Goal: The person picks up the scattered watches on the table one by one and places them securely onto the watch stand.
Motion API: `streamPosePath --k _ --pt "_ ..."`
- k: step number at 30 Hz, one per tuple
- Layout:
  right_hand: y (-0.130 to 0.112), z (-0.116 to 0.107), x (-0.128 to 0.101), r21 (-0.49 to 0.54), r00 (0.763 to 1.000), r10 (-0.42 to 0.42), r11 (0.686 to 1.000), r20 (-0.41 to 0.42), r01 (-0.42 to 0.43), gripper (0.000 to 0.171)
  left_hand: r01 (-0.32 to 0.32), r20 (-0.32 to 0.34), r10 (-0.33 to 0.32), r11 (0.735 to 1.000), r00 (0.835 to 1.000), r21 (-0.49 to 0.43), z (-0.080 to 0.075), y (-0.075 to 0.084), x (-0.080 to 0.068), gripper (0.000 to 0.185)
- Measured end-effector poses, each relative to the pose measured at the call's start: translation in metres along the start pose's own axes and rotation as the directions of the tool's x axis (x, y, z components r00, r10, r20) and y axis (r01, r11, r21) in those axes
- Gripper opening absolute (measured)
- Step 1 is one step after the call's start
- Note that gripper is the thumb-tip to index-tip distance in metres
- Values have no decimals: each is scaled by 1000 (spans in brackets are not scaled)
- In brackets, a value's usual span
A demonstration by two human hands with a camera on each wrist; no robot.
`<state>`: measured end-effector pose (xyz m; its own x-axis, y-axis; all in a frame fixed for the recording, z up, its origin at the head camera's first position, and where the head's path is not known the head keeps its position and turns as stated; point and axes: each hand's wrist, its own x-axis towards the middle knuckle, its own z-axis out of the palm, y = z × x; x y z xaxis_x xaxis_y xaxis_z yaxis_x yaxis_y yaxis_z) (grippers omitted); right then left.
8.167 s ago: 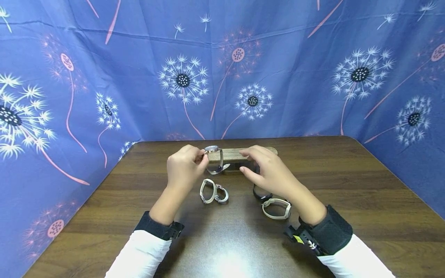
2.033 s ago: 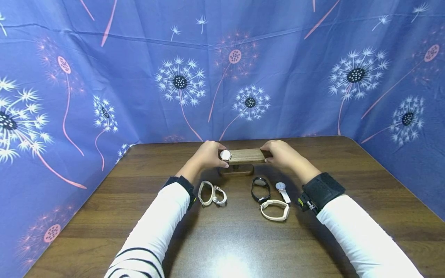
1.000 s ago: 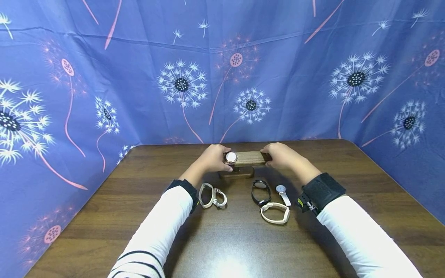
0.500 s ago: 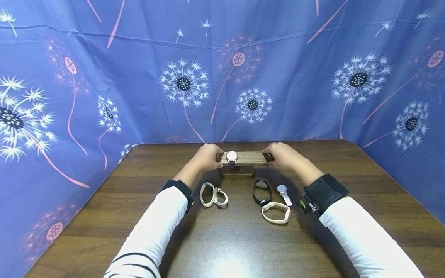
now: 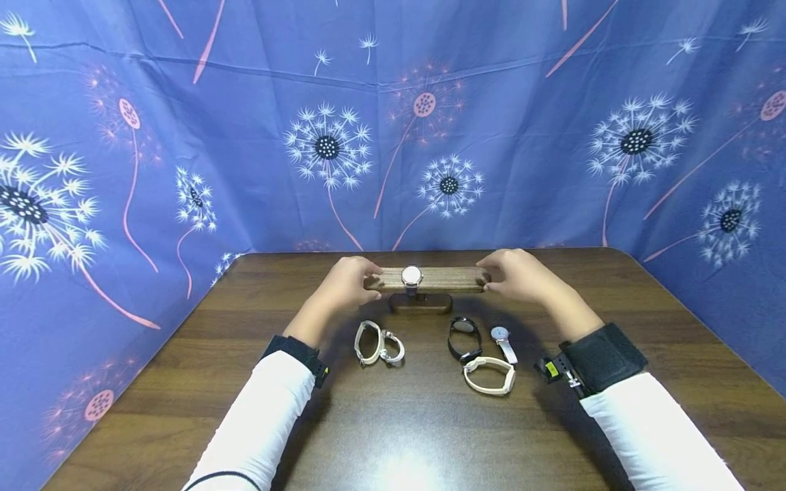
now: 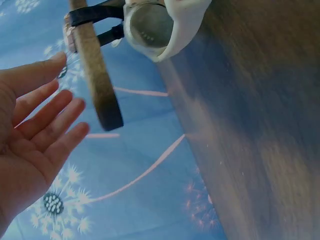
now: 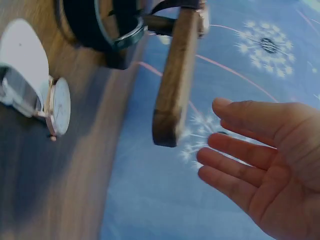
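Observation:
A wooden watch stand (image 5: 442, 279) stands at the back middle of the table, its crossbar level on a dark base (image 5: 421, 304). A round-faced watch (image 5: 411, 276) is strapped round the bar, left of centre. My left hand (image 5: 345, 284) is at the bar's left end and my right hand (image 5: 517, 274) at its right end. In the left wrist view the left hand (image 6: 40, 125) has straight fingers just off the bar end (image 6: 102, 95). In the right wrist view the right hand (image 7: 255, 155) is likewise spread beside the bar end (image 7: 172, 110).
Loose watches lie in front of the stand: a beige-band one (image 5: 368, 340) and a silver one (image 5: 393, 348) on the left, a black one (image 5: 462, 334), a white-faced one (image 5: 502, 337) and a beige band (image 5: 489, 375) on the right. Blue dandelion cloth (image 5: 393, 136) walls the table.
Both hands held the bar's ends before; now their fingers have straightened and come slightly off the ends. The watch on the bar has shifted from the left end toward the middle.

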<state>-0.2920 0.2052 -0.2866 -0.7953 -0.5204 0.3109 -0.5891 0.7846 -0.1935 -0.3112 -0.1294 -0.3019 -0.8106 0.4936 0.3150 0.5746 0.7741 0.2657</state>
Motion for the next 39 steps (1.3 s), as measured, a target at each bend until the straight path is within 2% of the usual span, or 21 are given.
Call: streamPosePath --k 4,9,15,21,25,32,36,39 --pt "-2 1 -17 45 1000 20 999 -1 -20 35 14 19 -13 998 1000 -67 -3 -1 -16 34" --pt "-5 6 -33 106 998 53 993 23 -55 29 17 6 -17 991 1000 -133 0 -4 -35 24" --pt "-6 12 -42 158 996 54 985 71 -65 24 39 -5 -40 986 999 -161 4 -9 -48 18" --pt "0 22 -40 165 988 45 984 147 -69 20 41 -21 -45 984 999 -174 1 -15 -50 15" --pt "5 30 -39 133 972 64 987 225 -95 21 58 -3 -59 981 998 -184 -1 -16 -49 14" --pt "2 43 -38 43 946 114 990 305 -133 24 39 -8 -41 986 999 -163 -1 -17 -47 14" --pt "0 46 -38 30 927 142 986 347 -162 27 60 7 -60 984 998 -169 1 -18 -48 13" --pt "-2 46 -37 31 924 152 984 352 -174 15 57 4 -57 982 998 -180 1 -17 -48 13"
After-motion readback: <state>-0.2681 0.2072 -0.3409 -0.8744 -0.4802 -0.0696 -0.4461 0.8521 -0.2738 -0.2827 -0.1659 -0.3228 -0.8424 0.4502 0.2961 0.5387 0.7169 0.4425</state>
